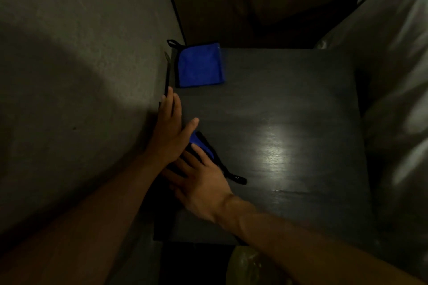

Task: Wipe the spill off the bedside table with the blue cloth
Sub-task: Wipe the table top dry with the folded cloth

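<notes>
The dark bedside table (289, 104) fills the middle of the dim view, with a bright glare patch right of centre. One folded blue cloth (199, 65) with black edging lies at the table's far left corner, untouched. A second blue cloth (203, 144) with a black loop lies near the left edge under my right hand (199, 180), whose fingers press flat on it. My left hand (170, 127) rests flat along the table's left edge, fingers straight, its thumb over the cloth. I cannot make out any spill on the surface.
A grey wall (76, 99) runs close along the table's left side. Pale bedding (393, 76) borders the right side. A rounded, pale translucent object (245, 266) shows below the table's near edge.
</notes>
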The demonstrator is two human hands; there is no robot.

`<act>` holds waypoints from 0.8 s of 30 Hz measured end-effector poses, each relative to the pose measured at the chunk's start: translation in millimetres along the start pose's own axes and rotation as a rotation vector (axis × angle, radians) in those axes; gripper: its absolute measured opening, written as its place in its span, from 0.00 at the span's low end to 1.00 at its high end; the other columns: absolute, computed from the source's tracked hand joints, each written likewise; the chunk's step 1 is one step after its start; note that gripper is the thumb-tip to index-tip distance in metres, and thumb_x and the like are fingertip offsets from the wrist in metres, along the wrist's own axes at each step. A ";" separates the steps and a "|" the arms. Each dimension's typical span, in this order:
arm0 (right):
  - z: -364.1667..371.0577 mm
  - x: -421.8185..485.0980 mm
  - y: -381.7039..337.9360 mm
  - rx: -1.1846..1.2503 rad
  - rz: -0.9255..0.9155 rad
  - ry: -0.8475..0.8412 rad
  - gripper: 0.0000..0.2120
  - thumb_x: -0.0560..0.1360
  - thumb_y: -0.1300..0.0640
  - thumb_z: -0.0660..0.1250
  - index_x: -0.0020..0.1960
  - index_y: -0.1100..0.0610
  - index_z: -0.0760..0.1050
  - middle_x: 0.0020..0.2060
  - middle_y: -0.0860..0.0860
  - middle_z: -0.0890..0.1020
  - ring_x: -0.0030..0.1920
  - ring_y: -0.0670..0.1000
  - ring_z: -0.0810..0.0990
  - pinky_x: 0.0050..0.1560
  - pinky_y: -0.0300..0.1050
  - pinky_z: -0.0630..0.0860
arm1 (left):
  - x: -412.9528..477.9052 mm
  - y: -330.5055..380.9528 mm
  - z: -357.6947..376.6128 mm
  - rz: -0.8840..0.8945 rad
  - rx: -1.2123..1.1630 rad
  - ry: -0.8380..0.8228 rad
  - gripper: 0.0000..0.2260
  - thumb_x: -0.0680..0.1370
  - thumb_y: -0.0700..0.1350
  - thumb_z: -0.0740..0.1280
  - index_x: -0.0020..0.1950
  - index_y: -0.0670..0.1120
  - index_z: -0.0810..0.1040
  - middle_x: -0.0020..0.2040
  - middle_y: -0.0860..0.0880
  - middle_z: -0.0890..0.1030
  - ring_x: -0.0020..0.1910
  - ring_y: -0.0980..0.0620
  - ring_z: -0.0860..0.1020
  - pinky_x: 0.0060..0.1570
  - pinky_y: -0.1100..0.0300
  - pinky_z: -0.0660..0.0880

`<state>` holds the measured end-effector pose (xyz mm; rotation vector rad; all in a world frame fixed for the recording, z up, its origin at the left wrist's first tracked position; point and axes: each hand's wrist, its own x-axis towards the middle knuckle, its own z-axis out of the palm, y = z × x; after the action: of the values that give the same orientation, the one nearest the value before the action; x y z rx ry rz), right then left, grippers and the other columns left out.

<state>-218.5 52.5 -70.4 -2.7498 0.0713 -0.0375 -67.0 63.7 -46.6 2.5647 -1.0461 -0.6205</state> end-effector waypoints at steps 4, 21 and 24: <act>-9.3 -18.5 16.1 -0.066 -0.090 -0.079 0.25 0.80 0.45 0.61 0.77 0.44 0.67 0.78 0.52 0.67 0.79 0.57 0.58 0.80 0.59 0.45 | 0.9 -0.5 5.1 0.032 0.171 0.063 0.35 0.80 0.56 0.57 0.79 0.42 0.43 0.80 0.46 0.40 0.78 0.47 0.40 0.74 0.54 0.42; -39.3 -80.4 70.2 -0.187 -0.176 -0.240 0.26 0.84 0.43 0.52 0.81 0.40 0.54 0.82 0.51 0.53 0.82 0.54 0.40 0.79 0.63 0.41 | -35.7 8.8 28.9 0.081 0.363 0.065 0.40 0.74 0.66 0.51 0.79 0.46 0.43 0.80 0.45 0.43 0.78 0.46 0.42 0.75 0.44 0.46; -42.6 -89.3 77.3 -0.202 -0.165 -0.233 0.26 0.84 0.43 0.52 0.81 0.40 0.54 0.82 0.51 0.52 0.82 0.54 0.42 0.78 0.64 0.39 | -36.8 7.8 31.7 0.082 0.336 0.081 0.42 0.74 0.65 0.53 0.79 0.43 0.43 0.80 0.44 0.45 0.78 0.45 0.43 0.76 0.44 0.46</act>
<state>-312.6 -30.2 -62.0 -2.9328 -0.2269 0.2585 -110.9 81.1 -60.4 2.7811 -1.3161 -0.3391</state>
